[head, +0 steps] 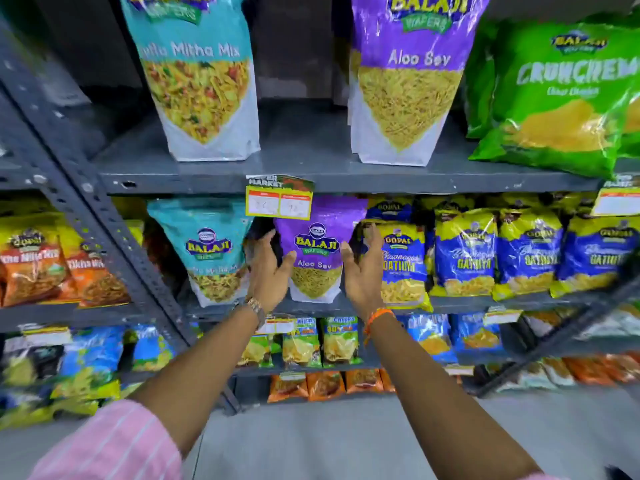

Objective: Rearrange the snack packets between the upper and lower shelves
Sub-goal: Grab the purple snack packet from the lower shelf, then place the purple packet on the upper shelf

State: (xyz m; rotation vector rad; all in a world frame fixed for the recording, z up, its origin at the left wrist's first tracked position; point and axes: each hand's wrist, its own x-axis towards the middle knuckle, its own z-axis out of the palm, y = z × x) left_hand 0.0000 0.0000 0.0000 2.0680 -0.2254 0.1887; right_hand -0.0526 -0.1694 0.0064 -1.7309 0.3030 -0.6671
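A purple Aloo Sev packet (317,251) stands upright on the lower shelf (460,302). My left hand (268,271) is at its left edge and my right hand (362,268) at its right edge, fingers spread, both touching its sides. A teal Mitha Mix packet (207,251) stands just left of it. On the upper shelf (304,174) stand a larger teal Mitha Mix packet (201,81) and a larger purple Aloo Sev packet (405,81), with a gap between them.
A green Crunchem bag (561,98) leans at the upper right. Blue-yellow Gopal Gathiya packets (464,251) fill the lower shelf to the right. Orange packets (34,265) sit in the left bay. A price tag (278,199) hangs from the upper shelf edge. More packets fill lower rows.
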